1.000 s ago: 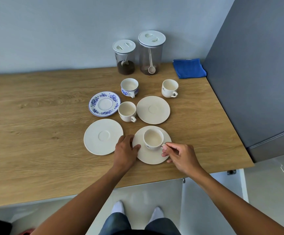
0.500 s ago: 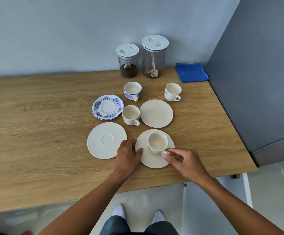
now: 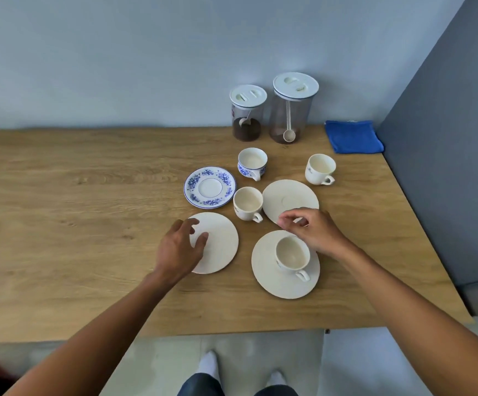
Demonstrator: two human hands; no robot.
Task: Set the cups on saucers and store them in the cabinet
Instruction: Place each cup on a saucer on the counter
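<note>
A cream cup stands on the near cream saucer, free of both hands. My left hand hovers open over the empty cream saucer to the left. My right hand is lifted between the near saucer and the far cream saucer, fingers loosely curled and empty. A second cream cup sits between the saucers. Behind are a blue-flowered saucer, a blue-flowered cup and a third cream cup.
Two lidded jars stand against the back wall, a folded blue cloth beside them. A tall grey cabinet side borders the wooden counter on the right. The counter's front edge runs just below the near saucer.
My right hand let go of the cup's handle and rose toward the far saucer. My left hand left the near saucer and shifted left over the empty one.
</note>
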